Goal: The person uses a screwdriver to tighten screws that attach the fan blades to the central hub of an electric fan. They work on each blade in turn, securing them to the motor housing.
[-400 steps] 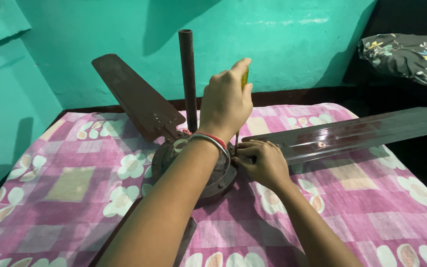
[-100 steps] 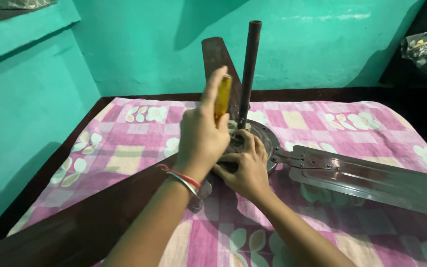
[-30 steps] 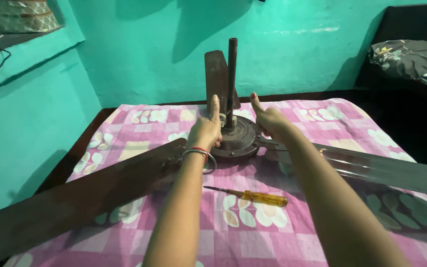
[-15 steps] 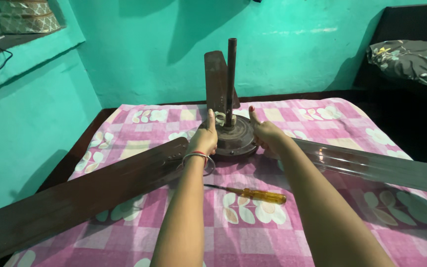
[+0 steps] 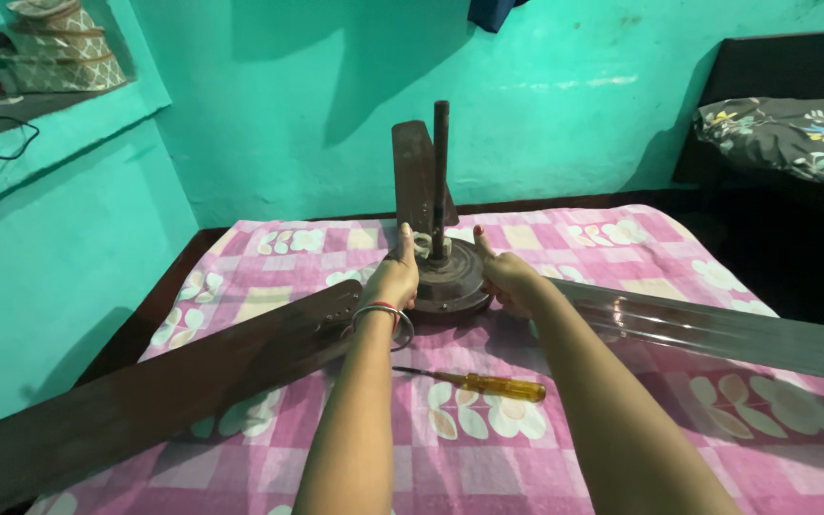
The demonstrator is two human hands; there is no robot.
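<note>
Both hands, left hand (image 5: 395, 278) and right hand (image 5: 504, 277), clasp the ceiling fan motor hub (image 5: 445, 277) at frame centre; turning or lifting it likely needs an even two-sided grip, yellow-handled screwdriver (image 5: 474, 382) lying just below.

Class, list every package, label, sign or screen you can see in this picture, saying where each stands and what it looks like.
Stacked boxes: on the wall ledge, upper left; rounded, beige with a pale lattice pattern and dark bands.
No labels, signs or screens show.
</note>
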